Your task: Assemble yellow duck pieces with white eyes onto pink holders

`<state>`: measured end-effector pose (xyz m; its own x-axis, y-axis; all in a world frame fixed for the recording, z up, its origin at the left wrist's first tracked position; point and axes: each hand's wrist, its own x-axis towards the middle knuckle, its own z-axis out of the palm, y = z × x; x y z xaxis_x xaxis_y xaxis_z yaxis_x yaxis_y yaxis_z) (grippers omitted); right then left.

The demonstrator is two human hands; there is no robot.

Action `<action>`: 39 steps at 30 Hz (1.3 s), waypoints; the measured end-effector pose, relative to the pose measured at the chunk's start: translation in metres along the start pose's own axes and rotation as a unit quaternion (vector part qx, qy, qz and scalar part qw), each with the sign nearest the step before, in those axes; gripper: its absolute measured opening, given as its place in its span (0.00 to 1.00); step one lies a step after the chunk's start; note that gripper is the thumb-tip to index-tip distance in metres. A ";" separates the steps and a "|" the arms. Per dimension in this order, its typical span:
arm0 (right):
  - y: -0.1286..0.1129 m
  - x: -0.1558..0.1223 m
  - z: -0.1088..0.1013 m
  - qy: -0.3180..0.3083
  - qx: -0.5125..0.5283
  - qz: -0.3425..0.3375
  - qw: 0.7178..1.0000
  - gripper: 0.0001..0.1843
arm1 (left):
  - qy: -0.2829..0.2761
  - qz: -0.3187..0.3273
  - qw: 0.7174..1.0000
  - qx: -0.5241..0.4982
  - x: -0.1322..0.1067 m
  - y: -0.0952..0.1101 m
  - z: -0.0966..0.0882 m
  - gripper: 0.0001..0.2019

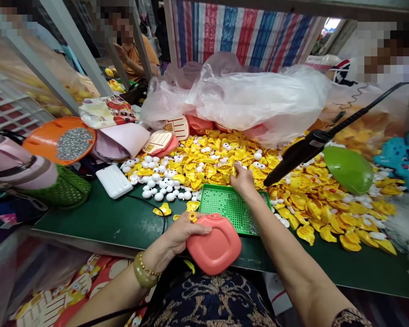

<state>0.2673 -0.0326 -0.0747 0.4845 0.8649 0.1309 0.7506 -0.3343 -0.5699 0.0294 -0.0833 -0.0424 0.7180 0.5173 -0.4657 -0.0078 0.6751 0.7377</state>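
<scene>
My left hand (182, 234) grips a coral-red plastic shell (215, 245), rounded and square with a recessed middle, low in front of my body. A small yellow ring-shaped piece (192, 216) shows by the left fingers at the shell's upper edge. Stretched forward past a green perforated tray (221, 206), my right hand (242, 179) is at the near edge of a heap of yellow plastic parts (211, 156). Its fingers are closed on a yellow plastic part there, partly hidden by the hand. Small metal screws lie at the tray's right side, partly behind my forearm.
White eye-like balls (160, 184) lie left of the heap. A black electric screwdriver (295, 156) hangs at right, near a green bowl (349, 170). At left are an orange dish (41, 141) of metal bits and a white box (114, 180). Plastic bags (259, 95) line the back.
</scene>
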 end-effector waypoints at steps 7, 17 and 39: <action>0.008 -0.053 -0.026 -0.087 0.473 0.042 0.876 0.26 | -0.041 0.008 0.999 0.025 0.004 0.001 0.003 0.20; -0.009 -0.132 -0.058 -0.235 0.606 0.073 0.756 0.23 | -0.081 0.027 0.996 0.023 0.001 0.002 0.027 0.17; 0.020 -0.166 -0.062 -0.209 0.494 0.002 0.844 0.14 | 0.001 0.012 0.999 0.049 -0.009 -0.019 0.028 0.13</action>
<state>0.2300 -0.2061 -0.0578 0.1313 0.9899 -0.0531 -0.0918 -0.0411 -0.9949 0.0428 -0.1157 -0.0390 0.7170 0.5341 -0.4480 0.0428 0.6076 0.7931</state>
